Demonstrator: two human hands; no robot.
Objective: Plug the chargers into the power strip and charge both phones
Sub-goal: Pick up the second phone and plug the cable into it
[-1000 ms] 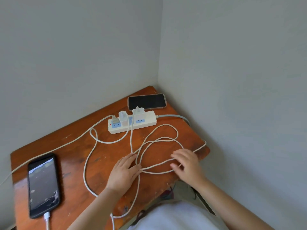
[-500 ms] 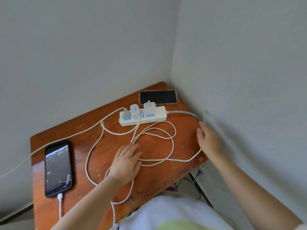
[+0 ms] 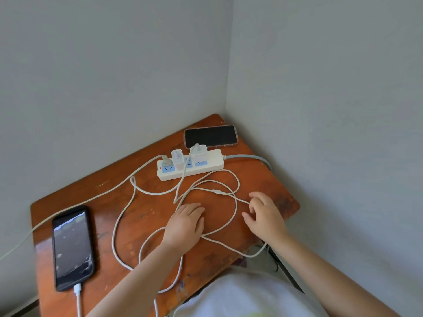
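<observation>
Nearest the camera, a white garment [image 3: 247,296] fills the bottom edge, and two bare forearms reach up from it over a worn, reddish-brown wooden counter [image 3: 229,255] with scuffs and dark marks on its glossy top. The counter sits pushed into the corner of a room, where two plain pale grey walls [image 3: 114,76] meet in a vertical seam above its far tip.

At the near left, a black phone [image 3: 72,247] lies face up with its screen reflecting light; a white cable [image 3: 78,300] is plugged into its near end and runs off the bottom edge.

The left hand [image 3: 185,225] rests palm down on the counter with fingers straight and together, lying over strands of a looped white cable [image 3: 234,209]. The right hand [image 3: 265,216] is just beside it to the right, fingers loosely curled and spread, fingertips touching the cable where it crosses the wood; whether it pinches the strand I cannot tell. The cable's free connector [image 3: 217,191] lies on the counter between the hands and the strip.

Farther back, a white power strip [image 3: 212,164] lies across the counter with two white chargers [image 3: 177,159] plugged in side by side, its grey cord [image 3: 249,157] trailing right toward the wall. Behind the strip, near the corner, a second phone [image 3: 210,136] lies face up, dark-screened, with no cable reaching it.
</observation>
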